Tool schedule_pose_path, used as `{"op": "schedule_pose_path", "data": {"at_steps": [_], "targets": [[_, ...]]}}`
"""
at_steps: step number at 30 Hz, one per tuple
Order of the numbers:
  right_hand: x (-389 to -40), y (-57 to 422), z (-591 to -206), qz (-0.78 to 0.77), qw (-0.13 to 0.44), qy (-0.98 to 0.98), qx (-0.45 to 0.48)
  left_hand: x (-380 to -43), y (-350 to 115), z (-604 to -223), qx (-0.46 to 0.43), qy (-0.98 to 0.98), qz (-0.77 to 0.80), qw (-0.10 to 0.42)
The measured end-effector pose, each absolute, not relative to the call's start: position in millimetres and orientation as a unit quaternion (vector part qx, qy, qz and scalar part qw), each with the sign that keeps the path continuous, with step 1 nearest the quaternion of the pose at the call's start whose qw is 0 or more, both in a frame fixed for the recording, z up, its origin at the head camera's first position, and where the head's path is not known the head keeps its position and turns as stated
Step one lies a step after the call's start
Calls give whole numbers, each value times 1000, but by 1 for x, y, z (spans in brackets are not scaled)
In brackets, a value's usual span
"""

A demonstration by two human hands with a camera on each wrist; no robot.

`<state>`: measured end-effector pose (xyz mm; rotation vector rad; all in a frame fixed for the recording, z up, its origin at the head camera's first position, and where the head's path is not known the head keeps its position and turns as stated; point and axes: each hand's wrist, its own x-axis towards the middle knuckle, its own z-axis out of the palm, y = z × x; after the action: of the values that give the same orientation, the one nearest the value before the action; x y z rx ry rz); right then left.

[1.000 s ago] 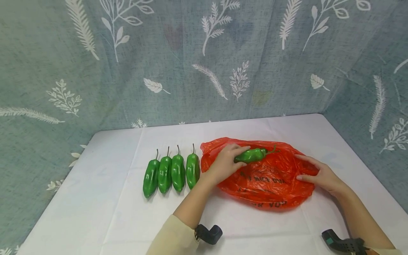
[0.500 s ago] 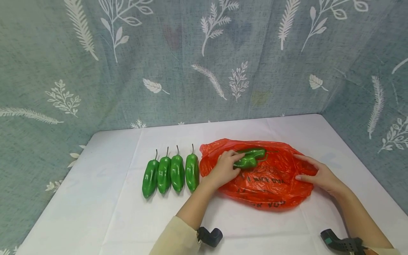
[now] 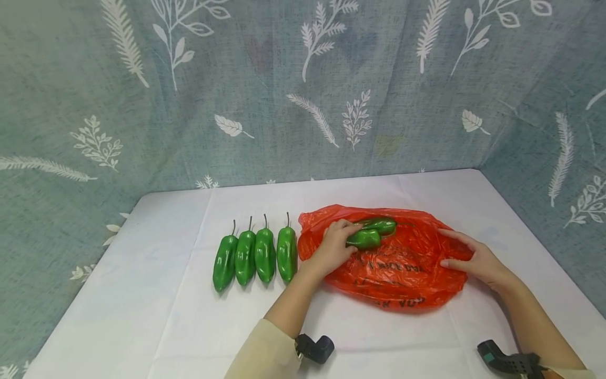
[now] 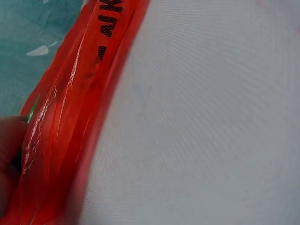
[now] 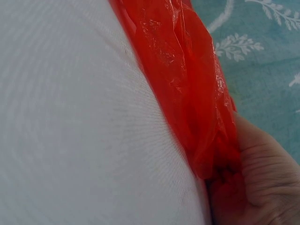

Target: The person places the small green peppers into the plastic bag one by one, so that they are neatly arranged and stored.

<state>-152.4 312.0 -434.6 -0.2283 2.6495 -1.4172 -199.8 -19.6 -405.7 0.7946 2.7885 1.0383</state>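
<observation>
A red plastic bag (image 3: 393,284) with dark print lies flattened, its mouth toward the back. Two glossy green peppers show on it, one (image 3: 382,225) behind the other (image 3: 366,239). My left hand (image 3: 331,247) grips the nearer pepper by its left end, fingers over the top and thumb at the front. At the bag's right end my right hand (image 3: 478,260) holds the plastic, thumb and fingers spread around it. In the right wrist view that hand (image 5: 262,173) is partly behind red film. Only a bit of the left hand (image 4: 9,154) appears in the left wrist view.
Several green peppers with thin stems stand side by side left of the bag, the leftmost pepper (image 3: 224,263) slightly tilted. All lie on a white-covered table (image 3: 180,326). A grey-green leaf-patterned cloth (image 3: 265,105) hangs behind and at both sides.
My left hand has drawn back slightly left. A second pepper has come into view beside the first, which now lies behind it on the bag. My right hand has stayed in place.
</observation>
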Motion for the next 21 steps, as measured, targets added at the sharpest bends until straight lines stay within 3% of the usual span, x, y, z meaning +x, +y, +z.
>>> {"op": "schedule_pose_path", "data": {"at_steps": [8, 21], "targets": [[-154, 313, -432, -468, 75, 878, -67, -200, -19, -402, 262, 894, 364, -5], [-153, 312, -434, -465, 79, 880, -56, -182, -31, -385, 235, 858, 456, 12]]}}
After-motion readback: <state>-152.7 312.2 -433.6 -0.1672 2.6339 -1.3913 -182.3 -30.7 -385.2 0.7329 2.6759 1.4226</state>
